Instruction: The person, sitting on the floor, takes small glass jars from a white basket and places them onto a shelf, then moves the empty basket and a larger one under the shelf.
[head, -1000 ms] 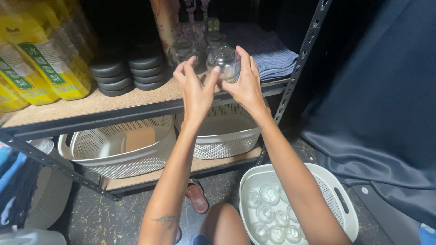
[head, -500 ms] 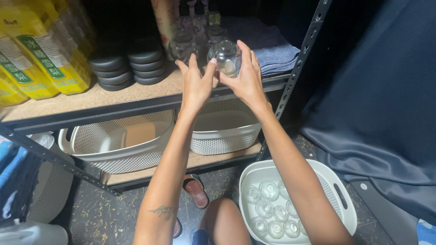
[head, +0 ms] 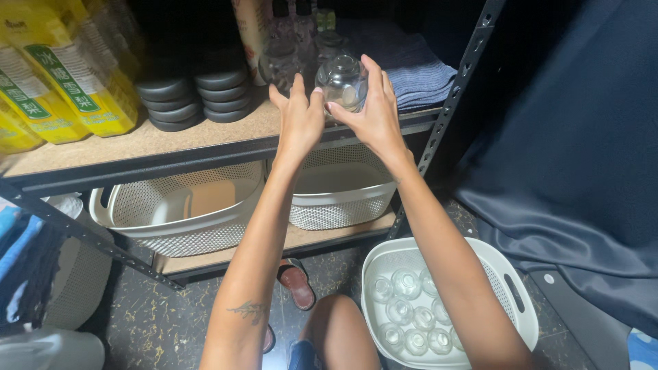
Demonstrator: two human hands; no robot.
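Both my hands hold one clear round glass jar (head: 340,81) just above the front edge of the wooden shelf (head: 178,140). My right hand (head: 373,113) wraps its right side and back. My left hand (head: 298,116) touches its left side with thumb and fingertips. More clear glass jars (head: 281,65) stand on the shelf right behind it. A white perforated basket (head: 510,294) on the floor by my right forearm holds several similar glass jars (head: 406,315).
Stacks of black round discs (head: 192,92) and yellow cartons (head: 62,82) sit on the shelf's left, a folded blue towel (head: 418,72) at its right. Two white baskets (head: 185,212) stand on the lower shelf. A black upright post (head: 452,96) and dark cloth (head: 582,151) are at right.
My hands and the jar have shifted slightly up and toward the shelf's jars. The grip on the jar stays the same.
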